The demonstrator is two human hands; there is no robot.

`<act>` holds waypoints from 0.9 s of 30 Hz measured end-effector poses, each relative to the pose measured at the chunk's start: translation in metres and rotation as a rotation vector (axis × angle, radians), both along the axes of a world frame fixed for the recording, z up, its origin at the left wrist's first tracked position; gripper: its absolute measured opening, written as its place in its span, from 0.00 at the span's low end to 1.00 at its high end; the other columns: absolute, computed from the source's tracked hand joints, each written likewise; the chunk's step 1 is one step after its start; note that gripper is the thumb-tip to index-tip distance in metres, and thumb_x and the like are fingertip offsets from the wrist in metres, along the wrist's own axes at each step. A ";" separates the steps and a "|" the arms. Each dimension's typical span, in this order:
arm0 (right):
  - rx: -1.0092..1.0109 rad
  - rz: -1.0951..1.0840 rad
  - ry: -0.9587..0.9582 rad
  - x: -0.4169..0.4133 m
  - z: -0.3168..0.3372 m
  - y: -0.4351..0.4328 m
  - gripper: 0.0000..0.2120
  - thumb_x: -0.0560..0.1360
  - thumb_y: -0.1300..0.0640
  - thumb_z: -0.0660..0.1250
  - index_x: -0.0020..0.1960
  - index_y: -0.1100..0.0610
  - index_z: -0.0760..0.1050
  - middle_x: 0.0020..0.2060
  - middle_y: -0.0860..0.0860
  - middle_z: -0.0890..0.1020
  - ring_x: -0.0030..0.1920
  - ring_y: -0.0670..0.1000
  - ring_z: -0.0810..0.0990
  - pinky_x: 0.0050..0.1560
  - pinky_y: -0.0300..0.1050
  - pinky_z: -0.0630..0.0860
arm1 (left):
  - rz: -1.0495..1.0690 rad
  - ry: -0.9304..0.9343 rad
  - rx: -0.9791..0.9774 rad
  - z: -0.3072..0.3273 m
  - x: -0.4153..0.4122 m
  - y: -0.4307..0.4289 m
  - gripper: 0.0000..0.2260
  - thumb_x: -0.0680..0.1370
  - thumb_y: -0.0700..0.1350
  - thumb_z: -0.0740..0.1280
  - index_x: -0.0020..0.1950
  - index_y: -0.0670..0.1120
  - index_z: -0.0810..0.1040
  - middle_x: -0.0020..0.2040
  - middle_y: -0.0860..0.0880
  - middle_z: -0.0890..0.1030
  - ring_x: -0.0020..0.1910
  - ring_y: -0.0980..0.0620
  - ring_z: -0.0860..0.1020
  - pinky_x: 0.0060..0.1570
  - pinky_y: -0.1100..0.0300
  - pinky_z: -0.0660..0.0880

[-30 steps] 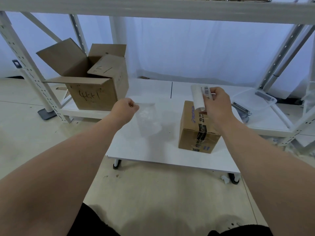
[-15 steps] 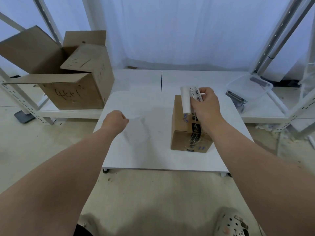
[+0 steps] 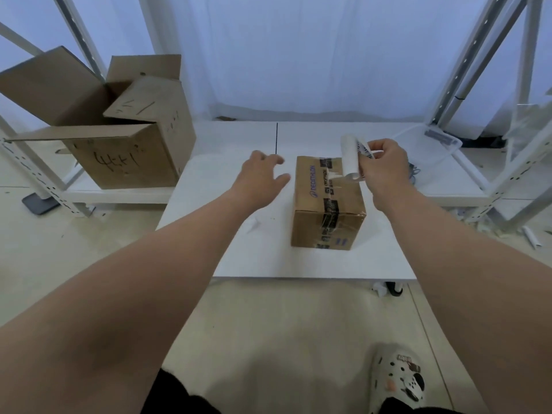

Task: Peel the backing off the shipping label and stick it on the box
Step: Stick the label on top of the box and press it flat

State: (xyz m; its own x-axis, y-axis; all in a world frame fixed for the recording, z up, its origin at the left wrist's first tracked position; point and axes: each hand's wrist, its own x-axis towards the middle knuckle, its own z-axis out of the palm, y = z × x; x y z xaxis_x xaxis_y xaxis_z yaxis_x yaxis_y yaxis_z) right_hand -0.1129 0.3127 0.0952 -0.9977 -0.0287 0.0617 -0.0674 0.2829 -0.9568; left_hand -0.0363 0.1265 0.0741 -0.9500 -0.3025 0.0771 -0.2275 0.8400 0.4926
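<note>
A small taped brown cardboard box (image 3: pixel 327 204) with blue print stands on the low white table (image 3: pixel 298 264). My right hand (image 3: pixel 383 167) pinches a curled white shipping label (image 3: pixel 350 158) with a barcode, held above the box's far right corner. My left hand (image 3: pixel 263 177) hovers open just left of the box, fingers spread, holding nothing. A pale thin scrap that may be the peeled backing (image 3: pixel 252 224) lies on the table under my left forearm, mostly hidden.
A large open cardboard box (image 3: pixel 125 150) with handwriting sits on the low shelf at the left. A clear plastic tray (image 3: pixel 430 144) lies at the back right. White metal rack posts (image 3: pixel 466 70) rise on both sides. My shoe (image 3: pixel 400 380) is on the floor.
My left hand has let go of the translucent backing sheet and moved right toward the box, opening. My right hand still holds the curled label over the box.
</note>
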 end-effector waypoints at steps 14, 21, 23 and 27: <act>-0.312 0.178 -0.357 0.012 0.011 0.012 0.05 0.78 0.60 0.64 0.43 0.54 0.72 0.38 0.53 0.77 0.37 0.50 0.76 0.58 0.60 0.76 | -0.147 -0.281 -0.107 -0.002 -0.006 0.048 0.33 0.74 0.70 0.54 0.67 0.46 0.71 0.68 0.44 0.72 0.62 0.43 0.73 0.59 0.49 0.72; -0.261 0.294 -0.401 0.019 0.008 -0.005 0.09 0.76 0.65 0.63 0.43 0.53 0.73 0.34 0.52 0.78 0.34 0.50 0.75 0.61 0.59 0.71 | -0.055 -0.324 0.236 0.009 0.014 0.022 0.30 0.73 0.71 0.53 0.55 0.48 0.75 0.56 0.46 0.77 0.53 0.47 0.74 0.53 0.58 0.68; -0.290 0.324 -0.399 0.024 0.008 -0.012 0.08 0.76 0.67 0.63 0.45 0.54 0.74 0.36 0.53 0.78 0.34 0.51 0.75 0.51 0.53 0.76 | -0.038 -0.347 0.296 0.008 0.017 0.018 0.29 0.73 0.71 0.53 0.54 0.48 0.73 0.56 0.47 0.75 0.54 0.47 0.73 0.56 0.58 0.68; -0.401 0.292 -0.393 0.024 0.010 -0.020 0.09 0.76 0.66 0.62 0.43 0.54 0.74 0.39 0.54 0.78 0.36 0.51 0.75 0.47 0.53 0.77 | 0.021 -0.392 0.465 0.009 0.018 0.005 0.39 0.69 0.75 0.55 0.66 0.47 0.73 0.62 0.49 0.75 0.58 0.48 0.74 0.62 0.55 0.68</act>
State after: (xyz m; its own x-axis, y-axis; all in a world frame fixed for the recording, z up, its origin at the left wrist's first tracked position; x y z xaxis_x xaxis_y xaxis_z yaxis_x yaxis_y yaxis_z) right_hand -0.0892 0.2929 0.1055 -0.9026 -0.3535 -0.2454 0.2906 -0.0802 -0.9535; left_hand -0.0185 0.1317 0.0832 -0.8744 -0.2392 -0.4222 -0.4803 0.5504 0.6829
